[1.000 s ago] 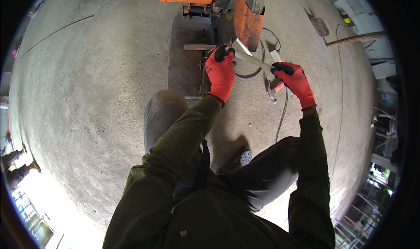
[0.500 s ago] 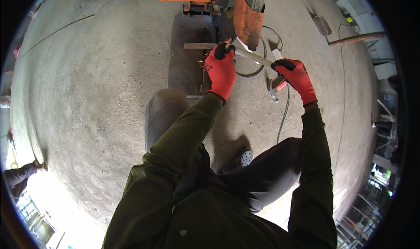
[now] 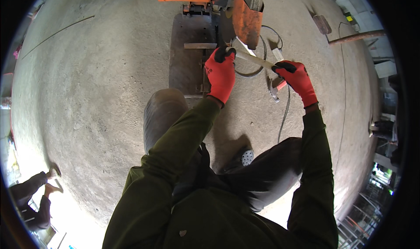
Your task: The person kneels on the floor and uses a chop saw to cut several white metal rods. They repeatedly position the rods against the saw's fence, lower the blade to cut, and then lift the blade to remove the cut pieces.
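Observation:
My left hand [image 3: 221,74] in a red, black-tipped glove is closed round a pale metal bar [image 3: 253,59] at the cutting wheel [image 3: 225,24] of an orange chop saw [image 3: 247,19]. The right-gloved hand [image 3: 295,80], mine too, grips the bar's other end. Beneath is the saw's dark steel base [image 3: 186,69] with a short metal strip [image 3: 200,46] across it. A hammer [image 3: 274,94] with a red part lies just below my right hand, partly hidden by it. The bar's contact with the wheel is hidden behind my left hand.
A cable [image 3: 285,113] loops over the concrete floor [image 3: 96,100]. Right are a short pale block [image 3: 277,54], a long brown bar [image 3: 356,37] and a flat piece [image 3: 323,24]. A thin rod [image 3: 59,32] lies left. Another person's legs [image 3: 37,209] show at lower left.
The other person's legs have moved farther into view at lower left. Orange sparks seen beside my left hand half a second ago have mostly vanished. My hands have barely moved.

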Action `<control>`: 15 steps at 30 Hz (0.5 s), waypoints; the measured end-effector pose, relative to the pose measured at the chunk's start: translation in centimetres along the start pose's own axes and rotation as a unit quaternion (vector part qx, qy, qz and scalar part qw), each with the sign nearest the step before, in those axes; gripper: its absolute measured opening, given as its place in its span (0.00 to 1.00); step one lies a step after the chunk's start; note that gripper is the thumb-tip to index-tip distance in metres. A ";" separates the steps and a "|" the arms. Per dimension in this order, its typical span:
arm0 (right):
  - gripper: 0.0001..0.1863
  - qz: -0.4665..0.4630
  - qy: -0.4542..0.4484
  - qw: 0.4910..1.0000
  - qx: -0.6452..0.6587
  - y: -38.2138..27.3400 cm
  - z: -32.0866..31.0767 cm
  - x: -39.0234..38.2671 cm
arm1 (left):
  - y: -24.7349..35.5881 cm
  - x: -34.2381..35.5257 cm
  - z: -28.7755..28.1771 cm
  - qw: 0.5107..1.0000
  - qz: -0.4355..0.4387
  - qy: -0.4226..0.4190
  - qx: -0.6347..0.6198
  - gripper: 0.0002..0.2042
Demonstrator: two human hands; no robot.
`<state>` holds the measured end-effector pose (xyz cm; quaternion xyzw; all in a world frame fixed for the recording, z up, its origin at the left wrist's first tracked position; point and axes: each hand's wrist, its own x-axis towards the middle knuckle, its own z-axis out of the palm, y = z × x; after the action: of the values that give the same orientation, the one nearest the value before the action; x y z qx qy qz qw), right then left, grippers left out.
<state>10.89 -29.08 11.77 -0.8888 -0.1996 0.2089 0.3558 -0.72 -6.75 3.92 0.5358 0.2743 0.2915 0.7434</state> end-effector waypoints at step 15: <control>0.13 -0.010 0.001 1.000 0.026 0.2 2.2 -0.4 | 0.7 0.2 -0.8 1.000 0.013 -0.003 0.022 0.10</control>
<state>9.41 -28.21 10.24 -0.8773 -0.2029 0.2092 0.3813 -1.20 -5.91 4.38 0.5566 0.2716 0.2939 0.7281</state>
